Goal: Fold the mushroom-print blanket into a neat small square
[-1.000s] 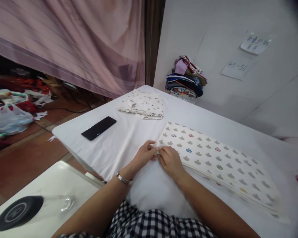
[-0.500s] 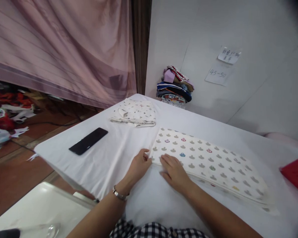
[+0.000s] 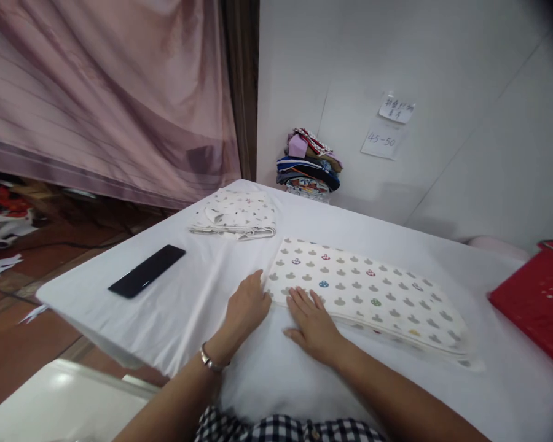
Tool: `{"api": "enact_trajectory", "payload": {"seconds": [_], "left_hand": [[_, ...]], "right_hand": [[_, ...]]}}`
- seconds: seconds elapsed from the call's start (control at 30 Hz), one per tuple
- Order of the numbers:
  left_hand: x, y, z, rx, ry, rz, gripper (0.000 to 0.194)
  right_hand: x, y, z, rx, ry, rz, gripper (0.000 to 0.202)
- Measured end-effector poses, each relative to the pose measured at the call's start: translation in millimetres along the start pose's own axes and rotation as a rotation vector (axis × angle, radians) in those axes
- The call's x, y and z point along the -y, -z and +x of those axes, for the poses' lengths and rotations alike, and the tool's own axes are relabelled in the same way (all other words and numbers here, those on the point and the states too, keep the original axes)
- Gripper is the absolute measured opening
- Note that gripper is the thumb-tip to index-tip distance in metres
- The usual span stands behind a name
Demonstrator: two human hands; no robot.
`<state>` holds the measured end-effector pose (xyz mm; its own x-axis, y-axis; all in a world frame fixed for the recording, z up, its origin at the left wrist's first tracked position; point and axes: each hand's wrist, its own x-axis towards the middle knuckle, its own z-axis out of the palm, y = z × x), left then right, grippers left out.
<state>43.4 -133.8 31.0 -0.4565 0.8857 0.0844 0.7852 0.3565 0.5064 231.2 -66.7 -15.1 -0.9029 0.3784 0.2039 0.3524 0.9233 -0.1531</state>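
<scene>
The pale wall (image 3: 451, 61) fills the upper right, and a pink curtain (image 3: 120, 92) hangs at the upper left. Before the person stands a table (image 3: 87, 279) with a white cover. At the lower left there is a white surface (image 3: 69, 402), cut by the picture's border.

On the table, in front of the person and reaching to the right, lies a long folded mushroom-print fabric (image 3: 350, 282), white with grey motifs and a few coloured ones. Near its right end is a red object (image 3: 534, 301), only partly visible. Farther back lies a smaller folded white fabric (image 3: 244, 215) with a tiny print. A stack of folded clothes (image 3: 308, 162) is against the wall; I cannot tell what carries it.

The right hand (image 3: 316, 325) is palm down, its fingers a little spread, with the fingertips on the near edge of the mushroom-print fabric. The left hand (image 3: 247, 304) is at the near left corner of this fabric, fingers bent and close together; whether they pinch it, I cannot tell.

To the left lies a black smartphone (image 3: 147, 270), flat. Two paper notes (image 3: 382, 138) are on the wall; the lower one reads "45-50". A metal bracelet (image 3: 208, 359) encircles the left wrist.
</scene>
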Motion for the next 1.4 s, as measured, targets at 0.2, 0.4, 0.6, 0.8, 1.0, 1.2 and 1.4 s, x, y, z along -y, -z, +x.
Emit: {"api": "enact_trajectory", "payload": {"seconds": [0.2,0.4,0.6,0.8,1.0,1.2,1.4], "left_hand": [[-32.7,-12.9,27.3,-0.004,-0.456,0.006,0.044],[-19.0,-47.1,42.6,0.077,-0.419,0.087,0.049],[-8.8,-55.3,42.9,0.030,-0.462,0.230,0.058],[-8.5,-59.6,46.7,0.034,-0.432,0.323,0.061],[-6.4,-60.1,49.2,0.045,-0.411,0.329,0.060],[-7.2,-57.0,49.7,0.092,-0.396,0.348,0.062],[-10.5,-54.1,50.6,0.133,-0.362,0.352,0.064]], "right_hand": [[1.5,-1.0,3.9,0.011,-0.015,0.026,0.068],[-8.0,22.5,-5.9,0.080,0.026,0.125,0.063],[-49.3,46.2,-41.6,0.077,-0.209,0.052,0.056],[-60.5,28.3,-65.9,0.143,-0.281,-0.042,0.072],[-62.5,53.5,-60.3,0.243,-0.314,0.121,0.071],[-119.1,69.2,-95.8,0.181,-0.669,0.010,0.071],[-131.0,54.5,-119.5,0.221,-0.733,-0.026,0.074]]}}
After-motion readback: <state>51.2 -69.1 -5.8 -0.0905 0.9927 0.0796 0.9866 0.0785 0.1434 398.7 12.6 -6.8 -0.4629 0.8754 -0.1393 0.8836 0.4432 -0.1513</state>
